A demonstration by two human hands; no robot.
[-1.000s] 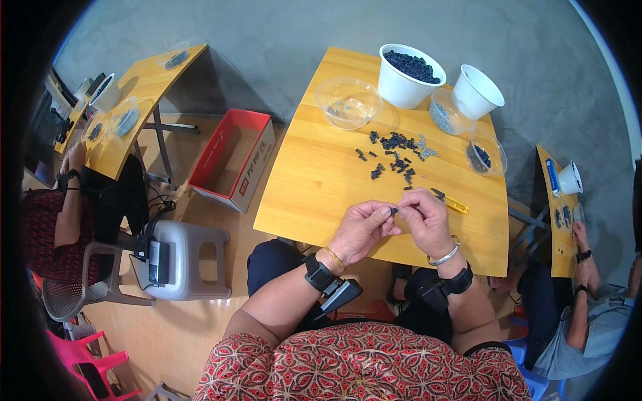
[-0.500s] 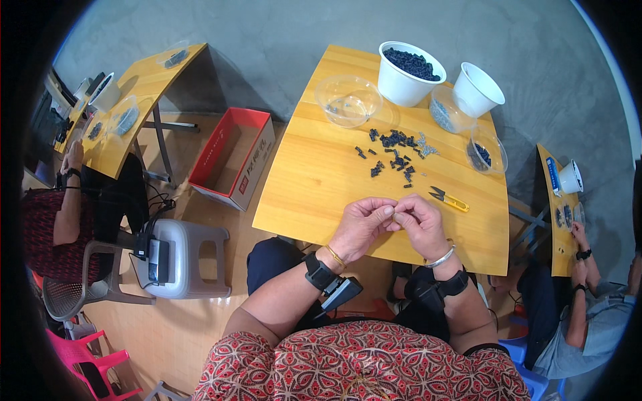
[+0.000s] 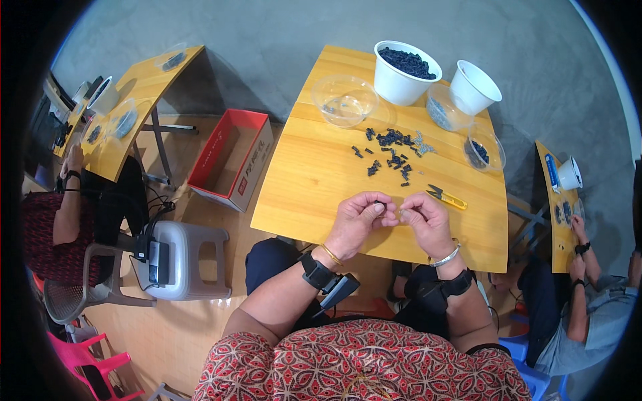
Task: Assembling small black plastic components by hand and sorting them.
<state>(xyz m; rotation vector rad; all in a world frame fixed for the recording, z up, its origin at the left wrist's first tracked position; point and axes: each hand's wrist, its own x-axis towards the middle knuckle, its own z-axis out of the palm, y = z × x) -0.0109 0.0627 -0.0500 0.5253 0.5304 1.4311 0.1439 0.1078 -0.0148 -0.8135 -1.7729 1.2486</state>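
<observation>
From where I stand, the wooden surface [image 3: 301, 180] has its near edge just in front of the person's lap, and both hands are above the wood just inside that edge. The left hand [image 3: 356, 219] pinches one small dark part [image 3: 379, 203] between thumb and fingers. Near it, a slight gap away, the right hand [image 3: 429, 219] has thumb and fingertips drawn together; whether anything sits between them is too small to tell.

The widest run of bare wood lies to the left, between the loose dark pieces [image 3: 396, 139] and the left edge. On the right, yellow-handled snips [image 3: 447, 197] leave a strip of wood before the side edge, while the right-hand clear bowl [image 3: 493, 164] comes right up to it.

Counting, I get two white tubs toward the far edge: a heaped tub [image 3: 401, 92] full of dark pieces and a second tub [image 3: 470, 97] beside it. There are three clear bowls, including one at the far left [image 3: 359, 115] with a few bits inside. One pair of snips. The dark pieces overlap too much to count, as do the silvery pieces [image 3: 421, 144] touching their right side. One red-lined box [image 3: 254, 165] stands on the floor to the left.
</observation>
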